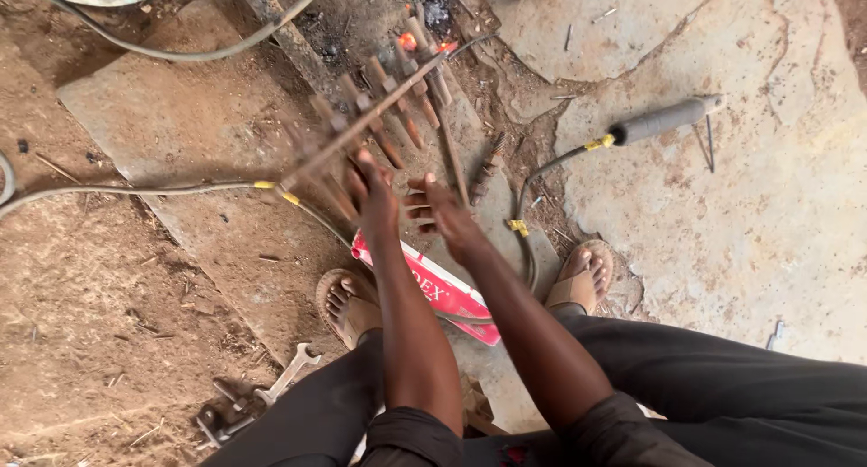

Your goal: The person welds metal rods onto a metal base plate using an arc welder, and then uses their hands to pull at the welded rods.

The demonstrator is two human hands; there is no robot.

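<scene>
Seen from above, the person sits low with both forearms stretched toward the middle of the frame. The left hand [372,189] grips the near end of a rusty metal frame [361,128], a long bar with several short cross pieces welded along it, which runs diagonally from the centre up toward the upper middle. The frame is motion-blurred, so the exact number of cross pieces cannot be told. The right hand [440,210] sits just beside the left, fingers spread and partly curled near the frame's lower end; whether it actually grasps anything cannot be told from the blur.

At the frame's far end, in the upper middle, a small orange glow [408,42] shows among dark ash. Below the hands a red and white packet [433,291] lies on the ground between 2 sandalled feet, the left foot [348,306] and the right foot [580,277].

A welding electrode holder [664,120] with a grey handle lies on the cracked concrete slab [750,223] at the upper right, its cable [528,214] curving down toward the right foot. Another cable [135,191] crosses the left half of the frame, marked with yellow tape near the hands. In the lower left, an open-ended spanner [289,373] rests on the brown dirt beside smaller dark tools [221,420].
</scene>
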